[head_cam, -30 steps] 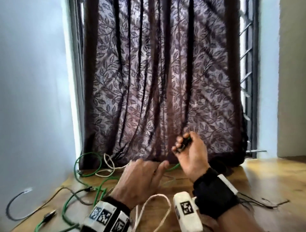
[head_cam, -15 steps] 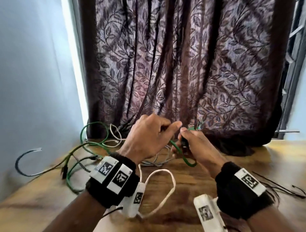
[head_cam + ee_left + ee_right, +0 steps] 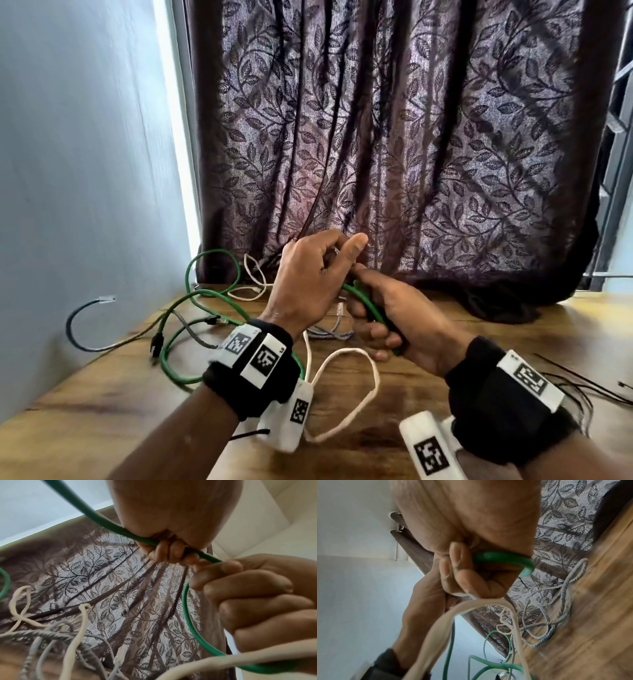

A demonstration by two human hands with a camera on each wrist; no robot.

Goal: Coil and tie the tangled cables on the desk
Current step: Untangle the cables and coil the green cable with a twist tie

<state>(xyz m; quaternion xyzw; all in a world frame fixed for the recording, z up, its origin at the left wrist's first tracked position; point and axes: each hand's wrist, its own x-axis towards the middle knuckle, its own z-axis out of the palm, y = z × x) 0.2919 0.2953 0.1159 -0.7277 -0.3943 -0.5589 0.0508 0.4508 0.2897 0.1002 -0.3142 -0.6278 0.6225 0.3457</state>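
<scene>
Above the near middle of the wooden tabletop (image 3: 445, 342): one green cable (image 3: 368, 305), round and smooth-jacketed, held between both hands. The left hand (image 3: 305, 284) grips it with curled fingers (image 3: 171, 551); the right hand (image 3: 400, 322) has its fingers (image 3: 248, 582) wrapped round a curved loop of the same cable. The stretch inside each fist is hidden. Its remaining length trails left in loose loops over the wood grain, passing under the left wristband. Grey braided cable (image 3: 329, 334): twisted texture, lying on the tabletop behind the hands, partly hidden by them. White cord (image 3: 342, 394): flat, pale, looped near the wrists, its ends cut off from view. Dark cable (image 3: 78, 325): arched at the left edge, pale plug at its tip, details too small to make out. Backdrop: sheer leaf-patterned curtain (image 3: 411, 137), folded, hem resting on the tabletop.
</scene>
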